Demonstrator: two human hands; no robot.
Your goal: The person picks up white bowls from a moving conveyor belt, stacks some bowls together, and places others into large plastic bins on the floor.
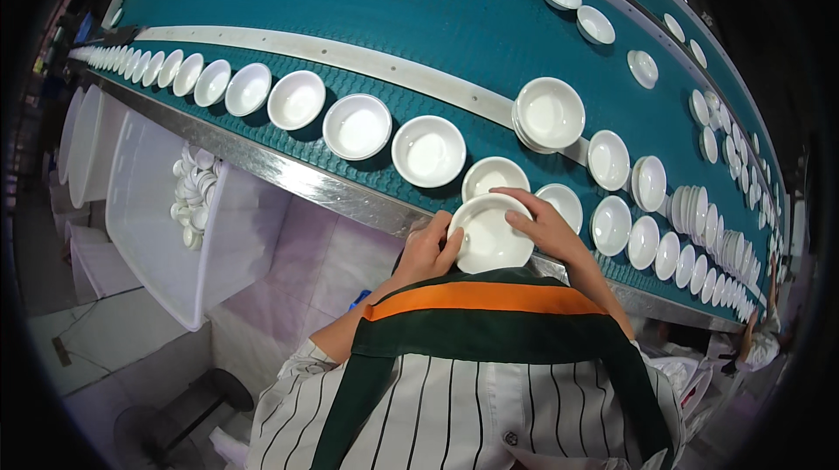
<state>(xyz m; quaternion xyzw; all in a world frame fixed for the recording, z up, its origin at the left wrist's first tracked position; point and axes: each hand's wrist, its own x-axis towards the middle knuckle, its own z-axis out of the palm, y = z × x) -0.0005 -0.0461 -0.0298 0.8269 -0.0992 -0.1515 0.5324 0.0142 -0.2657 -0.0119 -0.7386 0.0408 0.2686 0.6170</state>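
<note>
Close to my body, a white bowl [491, 238] is held between both hands, tilted so its inside shows. My left hand [430, 247] grips its left rim, thumb over the edge. My right hand [540, 221] holds the upper right rim, with the thumb on the inside. Just beyond it, another white bowl [495, 176] sits on the green conveyor belt [350, 174], partly covered by the held one. To the right of my right hand lies a further bowl [561, 204]. A small stack of bowls [551, 114] stands farther off, over the pale divider strip [384, 68].
A long row of white bowls [357, 126] curves along the near lane. Stacked bowls [690, 208] crowd the right side. A metal edge [306, 174] borders the belt. At lower left stands a white bin [157, 225] with small white pieces. Another person [762, 343] is at far right.
</note>
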